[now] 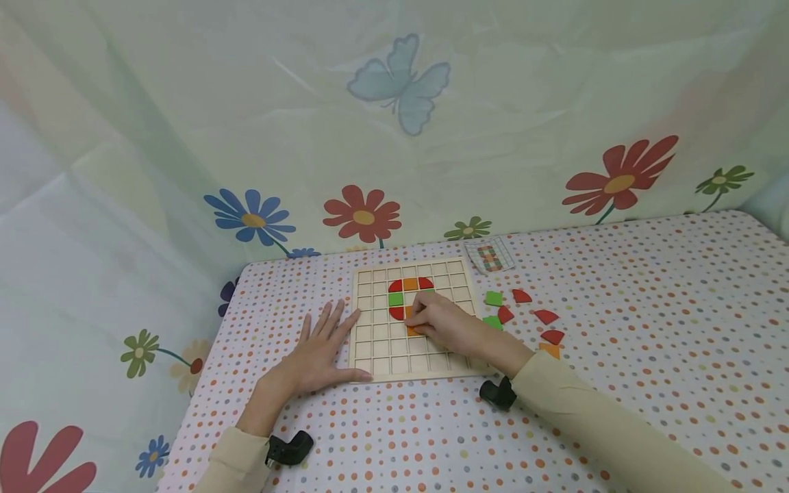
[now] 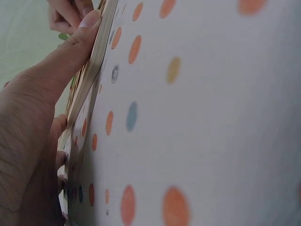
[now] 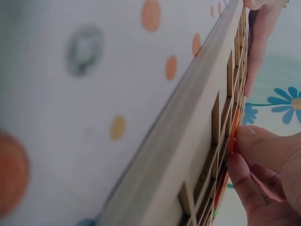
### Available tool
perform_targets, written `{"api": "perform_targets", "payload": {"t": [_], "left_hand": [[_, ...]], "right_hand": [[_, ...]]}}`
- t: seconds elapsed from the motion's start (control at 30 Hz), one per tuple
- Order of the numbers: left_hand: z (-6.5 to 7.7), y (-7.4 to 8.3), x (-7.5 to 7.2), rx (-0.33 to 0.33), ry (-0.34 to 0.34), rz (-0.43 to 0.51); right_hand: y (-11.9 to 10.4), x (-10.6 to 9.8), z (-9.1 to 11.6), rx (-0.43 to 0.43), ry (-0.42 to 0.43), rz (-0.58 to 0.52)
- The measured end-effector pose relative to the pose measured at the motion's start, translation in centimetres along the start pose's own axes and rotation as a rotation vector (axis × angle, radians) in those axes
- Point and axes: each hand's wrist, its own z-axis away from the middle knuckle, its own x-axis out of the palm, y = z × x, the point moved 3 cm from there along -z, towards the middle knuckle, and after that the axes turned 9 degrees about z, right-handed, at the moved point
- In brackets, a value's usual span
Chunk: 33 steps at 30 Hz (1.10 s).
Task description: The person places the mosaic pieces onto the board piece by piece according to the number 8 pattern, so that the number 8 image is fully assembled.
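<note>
A wooden grid board [image 1: 382, 350] lies on the dotted tablecloth. Thumb and fingers of my right hand [image 1: 450, 322] pinch an orange tile [image 3: 235, 123] at a cell near the board's middle. Above that spot sit red quarter-round tiles [image 1: 396, 286], a green tile [image 1: 396, 299] and another orange tile [image 1: 410, 283]; my right hand partly covers this group. My left hand [image 1: 317, 356] lies spread at the board's left side, its fingertips touching the edge. In the left wrist view, the left thumb [image 2: 70, 52] rests on the board's rim.
Right of the board lie loose green tiles [image 1: 494, 298], several red quarter-round tiles [image 1: 546, 316] and an orange tile [image 1: 550, 350]. A printed pattern card [image 1: 490, 255] lies by the far right corner. A flowered curtain [image 1: 277, 137] hangs behind the table.
</note>
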Motion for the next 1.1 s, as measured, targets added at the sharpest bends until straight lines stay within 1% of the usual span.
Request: {"api": "perform_targets", "payload": {"t": [0.1, 0.33, 0.4, 0.5, 0.6, 0.63, 0.7, 0.77, 0.87, 1.0, 1.1], "left_hand": [[0.0, 0.0, 0.0, -0.002, 0.000, -0.002], [0.0, 0.0, 0.0, -0.008, -0.005, -0.008], [0.0, -0.1, 0.0, -0.011, -0.007, -0.008], [0.1, -0.1, 0.0, -0.016, -0.004, -0.007], [0.1, 0.0, 0.0, -0.016, -0.005, -0.004], [0.0, 0.0, 0.0, -0.015, -0.006, -0.002], [0.0, 0.1, 0.0, -0.012, -0.005, 0.003], [0.0, 0.1, 0.0, -0.016, -0.007, 0.000], [0.0, 0.1, 0.0, -0.017, -0.001, 0.000], [0.0, 0.0, 0.0, -0.016, -0.001, 0.003], [0.0, -0.1, 0.0, -0.018, -0.001, 0.004]], "right_hand": [[0.0, 0.0, 0.0, 0.011, 0.012, -0.017], [0.1, -0.1, 0.7, 0.109, -0.009, -0.096], [0.1, -0.4, 1.1, 0.116, -0.002, -0.118], [0.3, -1.3, 2.1, 0.133, -0.007, -0.170], [1.0, -3.1, 3.5, 0.160, -0.039, -0.200], [1.3, -3.8, 4.1, 0.175, -0.050, -0.201], [2.1, -5.2, 5.2, 0.200, -0.063, -0.166], [2.9, -6.4, 6.4, 0.219, -0.057, -0.122], [4.1, -7.7, 8.1, 0.249, -0.035, -0.072], [5.1, -8.4, 10.0, 0.242, 0.005, -0.040], [5.4, -8.2, 10.7, 0.236, 0.020, -0.038]]}}
